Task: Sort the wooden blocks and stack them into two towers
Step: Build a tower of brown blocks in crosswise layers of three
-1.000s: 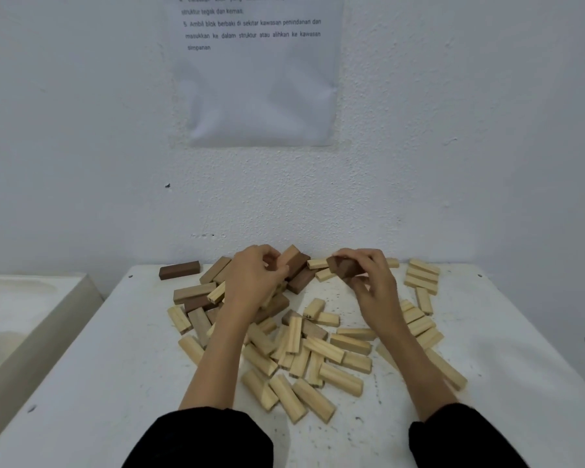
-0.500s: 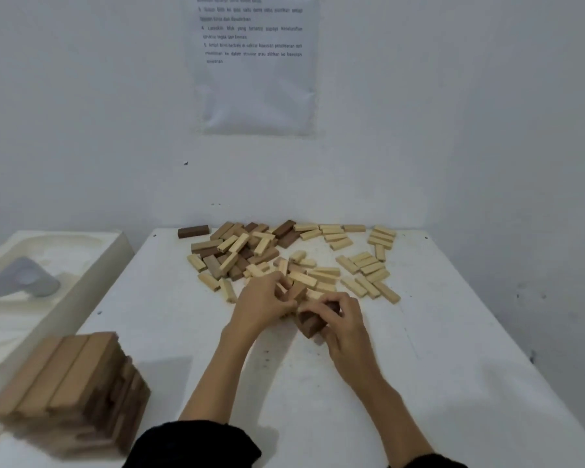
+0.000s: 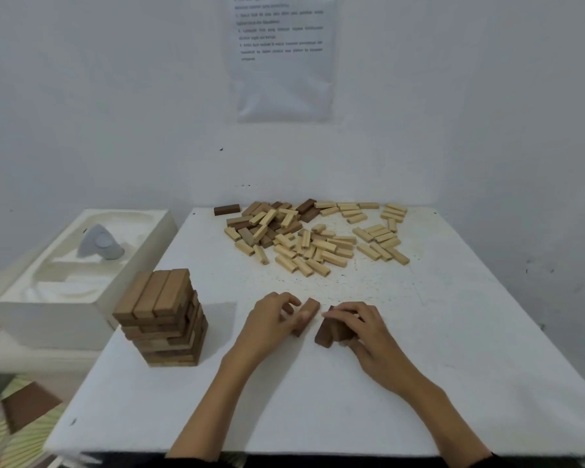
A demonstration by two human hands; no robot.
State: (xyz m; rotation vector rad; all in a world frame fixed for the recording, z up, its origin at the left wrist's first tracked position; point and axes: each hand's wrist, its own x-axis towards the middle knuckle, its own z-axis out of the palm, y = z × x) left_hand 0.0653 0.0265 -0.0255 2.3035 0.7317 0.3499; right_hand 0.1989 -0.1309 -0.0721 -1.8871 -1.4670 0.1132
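A tower of dark brown blocks [image 3: 165, 318] stands at the table's left front. At the table's middle, my left hand [image 3: 273, 321] grips a brown block [image 3: 308, 312], and my right hand [image 3: 362, 329] holds dark brown blocks [image 3: 328, 333] against the tabletop. The two hands lie side by side, a little apart. A loose pile of light and dark wooden blocks [image 3: 313, 236] is spread along the far edge by the wall, with one dark block [image 3: 227, 209] lying apart at its left.
The white table [image 3: 453, 349] meets the wall at the back. A white box [image 3: 78, 275] holding a grey object [image 3: 98, 245] stands left of the table. A printed sheet [image 3: 282, 55] hangs on the wall. One brown block [image 3: 27, 405] lies on the floor at the lower left.
Both hands have pulled dark blocks from the far pile back to the table's middle. The view has dropped back, bringing the dark tower into sight.
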